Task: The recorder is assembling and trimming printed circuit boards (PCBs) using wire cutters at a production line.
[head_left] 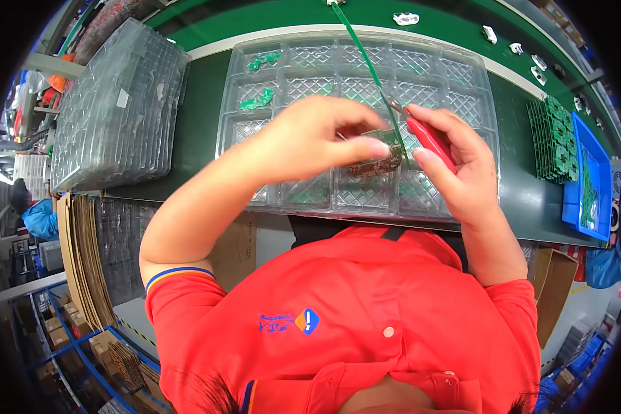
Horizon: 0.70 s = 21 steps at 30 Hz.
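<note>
Circuit board [374,167] is grasped between thumb and fingers of the left hand [321,141], above a clear compartment tray [310,58]; red-handled cutters [431,143] are gripped in the right hand [468,169], their jaws near a narrow green strip [368,62]; green boards [257,101] are held in two left-column compartments

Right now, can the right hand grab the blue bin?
Probably not easily: the right hand holds a red-handled tool, and green boards stand partly between it and the blue bin.
</note>
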{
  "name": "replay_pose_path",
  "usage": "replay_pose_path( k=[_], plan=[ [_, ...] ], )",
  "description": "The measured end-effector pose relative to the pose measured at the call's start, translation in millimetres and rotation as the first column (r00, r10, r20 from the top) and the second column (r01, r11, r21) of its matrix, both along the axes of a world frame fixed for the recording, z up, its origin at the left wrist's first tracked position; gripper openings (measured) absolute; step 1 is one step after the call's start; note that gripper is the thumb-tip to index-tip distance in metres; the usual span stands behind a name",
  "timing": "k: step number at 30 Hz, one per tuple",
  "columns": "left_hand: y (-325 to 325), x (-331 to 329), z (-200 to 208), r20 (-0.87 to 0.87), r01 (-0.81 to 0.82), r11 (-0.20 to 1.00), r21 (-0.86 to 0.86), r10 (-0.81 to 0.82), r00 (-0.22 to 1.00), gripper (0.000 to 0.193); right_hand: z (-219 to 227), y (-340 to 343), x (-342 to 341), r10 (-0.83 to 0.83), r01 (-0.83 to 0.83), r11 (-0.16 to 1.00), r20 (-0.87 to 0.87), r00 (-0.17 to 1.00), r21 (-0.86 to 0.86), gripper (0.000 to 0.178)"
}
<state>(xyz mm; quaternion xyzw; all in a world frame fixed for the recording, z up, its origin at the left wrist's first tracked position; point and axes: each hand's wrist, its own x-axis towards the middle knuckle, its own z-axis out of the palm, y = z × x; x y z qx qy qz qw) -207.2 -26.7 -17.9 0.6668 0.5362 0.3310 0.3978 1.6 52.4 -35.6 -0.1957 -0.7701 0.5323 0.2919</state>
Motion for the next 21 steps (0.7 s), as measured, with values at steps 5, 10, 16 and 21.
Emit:
replay_pose_path(
  k=[5,10,16,21],
  plan=[
    [6,0,-12,0.302,-0.229,0.967,-0.109,0.251,0.920,0.017,7,-1,7,0.006,-0.033,0.967,0.108,0.994,0.251,0.040],
    [4,-15,-13,0.434,-0.202,0.974,-0.101,0.226,0.872,0.017,-11,1,18,0.098,-0.092,0.985,0.037,0.994,-0.144,0.040],
    [-12,-25,-15,0.615,-0.029,0.999,-0.038,0.047,0.787,0.015,-28,-6,21,0.241,-0.326,0.657,-0.220,0.945,-0.680,0.053],
    [-21,-33,-23,0.441,-0.008,1.000,-0.012,0.012,0.898,0.010,-37,-18,15,0.281,-0.398,0.368,-0.308,0.909,-0.840,0.052]
  ],
)
